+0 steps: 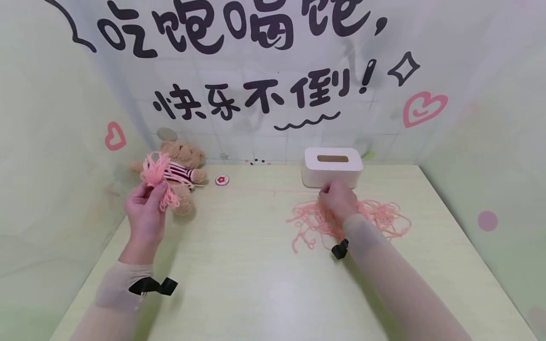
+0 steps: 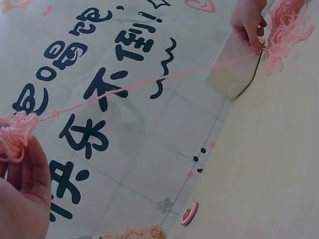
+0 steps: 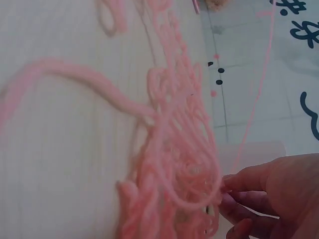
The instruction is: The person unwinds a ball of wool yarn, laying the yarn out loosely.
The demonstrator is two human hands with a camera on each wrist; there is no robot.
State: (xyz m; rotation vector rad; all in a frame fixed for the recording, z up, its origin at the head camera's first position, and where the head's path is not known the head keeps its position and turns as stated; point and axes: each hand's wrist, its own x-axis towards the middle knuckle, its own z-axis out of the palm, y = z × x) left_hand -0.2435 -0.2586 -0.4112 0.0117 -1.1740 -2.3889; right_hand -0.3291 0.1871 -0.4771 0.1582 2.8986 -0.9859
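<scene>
At the left, my left hand (image 1: pixel 147 201) grips a looped bundle of pink yarn (image 1: pixel 155 169), held up in front of a teddy bear. A taut yarn strand (image 2: pixel 169 77) runs from that bundle across to my right hand (image 1: pixel 338 199). The right hand pinches the strand between thumb and fingertips, close to the front of a white tissue box (image 1: pixel 332 166). Beneath and around it, a loose tangle of pink yarn (image 3: pixel 184 144) lies on the table; part of the tangle is hidden by the hand in the head view.
The teddy bear (image 1: pixel 182 156) in a striped top sits against the back wall at the left. Beside it lies a small round badge with a red flower (image 1: pixel 222 180). Printed walls enclose the table (image 1: pixel 256 265) on the back and both sides.
</scene>
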